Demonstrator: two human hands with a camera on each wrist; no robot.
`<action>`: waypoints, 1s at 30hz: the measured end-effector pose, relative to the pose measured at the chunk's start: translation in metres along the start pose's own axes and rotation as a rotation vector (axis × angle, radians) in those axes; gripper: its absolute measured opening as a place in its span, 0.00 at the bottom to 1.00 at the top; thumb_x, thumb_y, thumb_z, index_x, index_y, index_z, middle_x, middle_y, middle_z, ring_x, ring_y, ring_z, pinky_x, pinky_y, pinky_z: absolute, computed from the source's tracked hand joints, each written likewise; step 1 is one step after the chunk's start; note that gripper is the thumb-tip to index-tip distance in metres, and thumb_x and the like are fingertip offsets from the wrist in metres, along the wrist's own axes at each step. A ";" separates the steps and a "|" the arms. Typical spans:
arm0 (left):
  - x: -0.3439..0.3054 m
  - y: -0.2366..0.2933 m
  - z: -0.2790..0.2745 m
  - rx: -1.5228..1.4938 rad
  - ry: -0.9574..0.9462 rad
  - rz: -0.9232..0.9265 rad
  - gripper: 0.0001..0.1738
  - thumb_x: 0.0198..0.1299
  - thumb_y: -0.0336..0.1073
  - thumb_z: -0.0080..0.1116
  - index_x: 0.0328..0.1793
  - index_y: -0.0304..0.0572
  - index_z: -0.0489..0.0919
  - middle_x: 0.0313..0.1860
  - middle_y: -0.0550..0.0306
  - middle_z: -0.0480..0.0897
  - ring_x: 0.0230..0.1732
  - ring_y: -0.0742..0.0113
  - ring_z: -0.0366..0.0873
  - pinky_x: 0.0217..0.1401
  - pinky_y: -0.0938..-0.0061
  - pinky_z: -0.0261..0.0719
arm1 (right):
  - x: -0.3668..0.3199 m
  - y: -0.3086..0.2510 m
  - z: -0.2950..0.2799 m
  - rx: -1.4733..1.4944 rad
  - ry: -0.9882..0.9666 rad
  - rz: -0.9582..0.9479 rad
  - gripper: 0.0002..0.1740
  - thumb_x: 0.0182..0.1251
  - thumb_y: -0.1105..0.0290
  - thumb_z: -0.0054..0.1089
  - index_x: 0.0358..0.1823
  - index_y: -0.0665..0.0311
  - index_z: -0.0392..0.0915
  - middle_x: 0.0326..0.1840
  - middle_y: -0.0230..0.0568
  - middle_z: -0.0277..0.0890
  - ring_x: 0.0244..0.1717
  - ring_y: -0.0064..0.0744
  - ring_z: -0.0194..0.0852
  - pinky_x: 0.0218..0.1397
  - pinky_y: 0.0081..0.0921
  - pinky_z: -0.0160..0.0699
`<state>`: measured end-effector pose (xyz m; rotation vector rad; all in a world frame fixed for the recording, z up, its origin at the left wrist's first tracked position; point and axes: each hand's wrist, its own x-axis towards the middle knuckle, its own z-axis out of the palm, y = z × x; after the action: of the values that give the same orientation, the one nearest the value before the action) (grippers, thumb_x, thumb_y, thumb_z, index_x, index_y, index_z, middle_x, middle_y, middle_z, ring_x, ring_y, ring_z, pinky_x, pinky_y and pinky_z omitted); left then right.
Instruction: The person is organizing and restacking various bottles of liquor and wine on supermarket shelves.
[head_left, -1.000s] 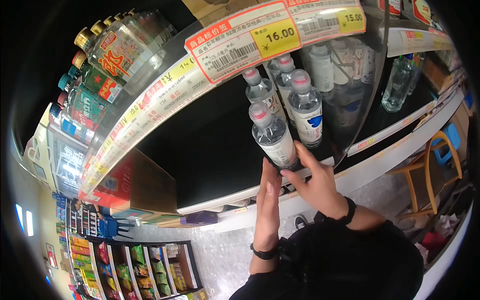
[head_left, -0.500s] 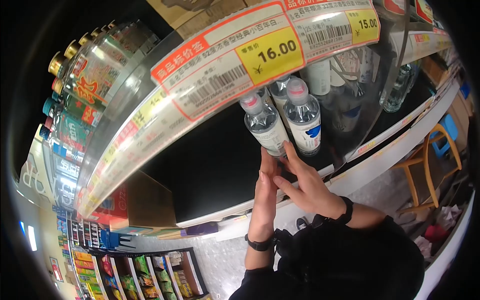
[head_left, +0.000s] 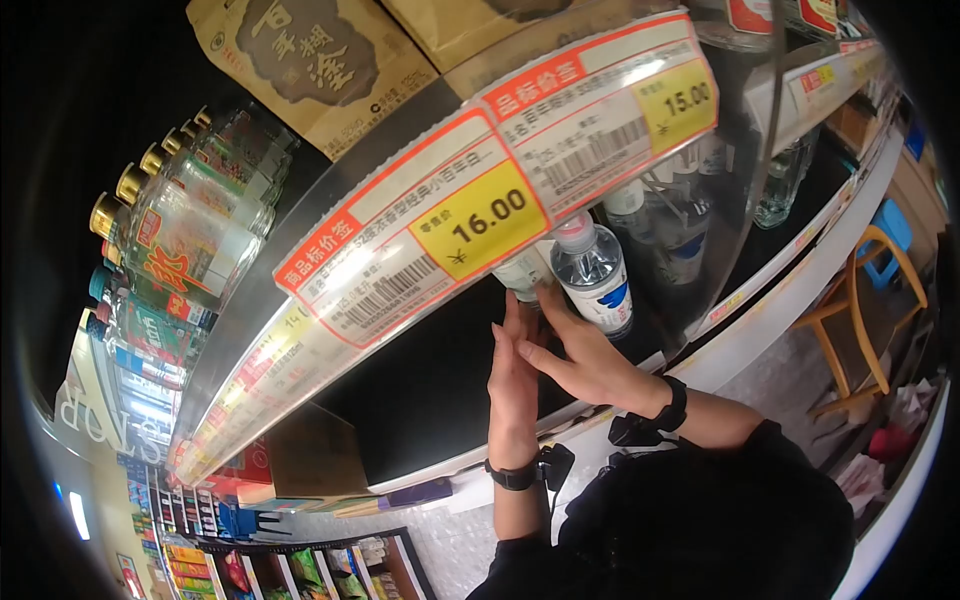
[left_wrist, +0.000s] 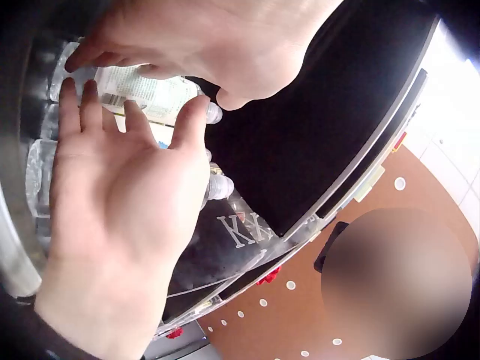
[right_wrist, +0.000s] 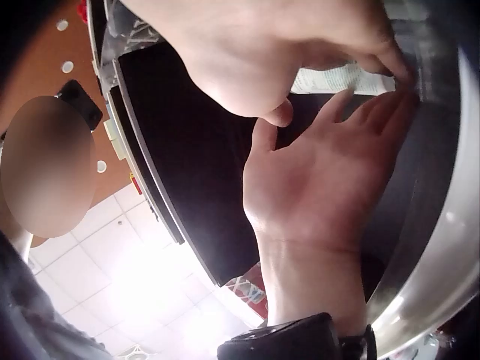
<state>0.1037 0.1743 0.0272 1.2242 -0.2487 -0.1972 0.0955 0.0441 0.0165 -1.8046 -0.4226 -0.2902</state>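
Observation:
In the head view, a clear bottle with a pale label (head_left: pixel 520 272) stands on the black shelf, its top hidden behind the price tags. My left hand (head_left: pixel 514 385) is held upright at its base, fingers extended. My right hand (head_left: pixel 600 368) reaches in from the right, its fingertips at the bottle's lower side. The left wrist view has the label (left_wrist: pixel 142 94) between both hands, the right hand (left_wrist: pixel 124 187) showing its palm with fingers apart. Close to the right of that bottle stands another with a blue mark (head_left: pixel 595 285).
Price tags (head_left: pixel 480 215) on a clear upper shelf edge overhang the hands. A clear divider (head_left: pixel 735 215) rises at the right. Glass bottles (head_left: pixel 190 235) stand upper left, with cardboard boxes (head_left: pixel 310 455) below. A wooden chair (head_left: pixel 860 310) stands at the right.
Both hands and the pale-labelled bottle have moved deeper into the shelf, closer to the bottles behind. The head view has shifted, and the tags now cover the bottle's top.

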 end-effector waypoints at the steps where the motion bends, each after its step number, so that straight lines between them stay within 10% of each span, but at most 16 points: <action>1: -0.002 -0.002 -0.001 0.002 -0.010 0.002 0.46 0.77 0.64 0.25 0.85 0.33 0.43 0.84 0.35 0.50 0.84 0.43 0.48 0.84 0.54 0.45 | -0.003 0.001 -0.001 0.018 -0.008 -0.031 0.47 0.73 0.55 0.58 0.76 0.86 0.47 0.75 0.77 0.54 0.79 0.62 0.54 0.79 0.39 0.56; 7: -0.034 -0.004 0.019 0.207 0.259 0.141 0.39 0.76 0.58 0.45 0.79 0.33 0.62 0.75 0.40 0.69 0.76 0.50 0.65 0.76 0.55 0.62 | -0.054 -0.018 -0.034 0.323 0.059 -0.194 0.20 0.64 0.70 0.71 0.56 0.69 0.81 0.53 0.50 0.84 0.51 0.43 0.87 0.54 0.32 0.84; 11: -0.051 -0.015 0.044 0.263 0.389 0.287 0.24 0.76 0.48 0.47 0.55 0.31 0.79 0.54 0.44 0.82 0.58 0.56 0.80 0.60 0.64 0.76 | -0.093 -0.015 -0.096 0.100 0.307 -0.680 0.04 0.61 0.79 0.66 0.36 0.70 0.85 0.27 0.41 0.85 0.26 0.34 0.85 0.33 0.23 0.83; 17: -0.070 -0.037 0.084 0.239 0.289 0.263 0.17 0.74 0.38 0.48 0.34 0.34 0.77 0.36 0.50 0.82 0.37 0.68 0.76 0.43 0.74 0.72 | -0.068 0.027 -0.186 -0.064 0.927 -0.139 0.08 0.67 0.76 0.68 0.45 0.69 0.80 0.35 0.37 0.84 0.35 0.20 0.83 0.39 0.20 0.78; 23: -0.080 -0.052 0.104 0.307 0.176 0.113 0.18 0.76 0.38 0.47 0.38 0.32 0.80 0.35 0.53 0.84 0.37 0.70 0.79 0.43 0.74 0.73 | -0.003 0.040 -0.190 -0.327 0.617 -0.073 0.27 0.59 0.62 0.75 0.56 0.69 0.79 0.49 0.52 0.83 0.50 0.44 0.85 0.53 0.35 0.83; 30: -0.100 -0.067 0.099 0.273 0.201 0.044 0.15 0.75 0.36 0.51 0.39 0.32 0.81 0.36 0.53 0.85 0.37 0.70 0.78 0.45 0.74 0.73 | 0.046 0.038 -0.173 -0.773 0.260 0.279 0.31 0.60 0.41 0.66 0.43 0.67 0.86 0.33 0.54 0.85 0.39 0.54 0.87 0.45 0.42 0.85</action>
<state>-0.0220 0.0915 -0.0125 1.4969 -0.1297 -0.0003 0.1568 -0.1257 0.0487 -2.4993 0.1629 -0.5320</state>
